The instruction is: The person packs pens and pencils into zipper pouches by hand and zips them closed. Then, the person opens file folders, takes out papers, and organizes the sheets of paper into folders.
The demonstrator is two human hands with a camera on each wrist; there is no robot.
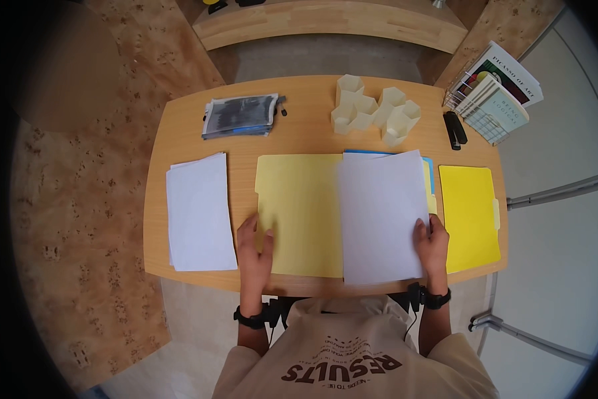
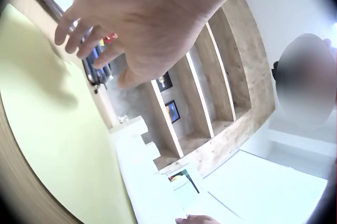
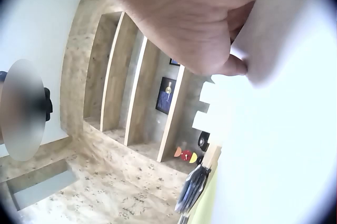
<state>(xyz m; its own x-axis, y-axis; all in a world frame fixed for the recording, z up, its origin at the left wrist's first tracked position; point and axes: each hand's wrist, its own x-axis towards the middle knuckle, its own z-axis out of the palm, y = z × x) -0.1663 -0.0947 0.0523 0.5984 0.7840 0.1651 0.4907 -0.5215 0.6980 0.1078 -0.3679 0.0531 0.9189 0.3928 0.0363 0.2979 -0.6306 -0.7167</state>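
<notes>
Centre of the head view: an open pale folder [image 1: 299,213] lies flat on the desk [image 1: 179,126], w/ a white sheet [image 1: 382,216] over its right half. The sheet's long axis runs top-to-bottom in the frame, i.e. away from the person, tilted slightly; its near edge sits at the desk's lower edge. Right hand [image 1: 432,243] is at the sheet's lower right corner, thumb and fingers pinching that edge; the right wrist view shows the thumb [image 3: 231,66] pressed onto the paper [image 3: 279,145]. Left hand [image 1: 255,249] lies lower left of the folder, fingers straight and spread, flat on the folder's left leaf, holding nothing; the left wrist view confirms loose fingers [image 2: 79,29] on the yellow surface [image 2: 47,124]. So the hands are well apart, one at each lower corner of the folder, and the right hand alone has the sheet; the left is a leaf's width off to the left of it. A paper stack [image 1: 200,211] lies left of the folder, nearer the left hand. A brighter yellow folder [image 1: 470,216] lies just beside the right hand, to the right.
</notes>
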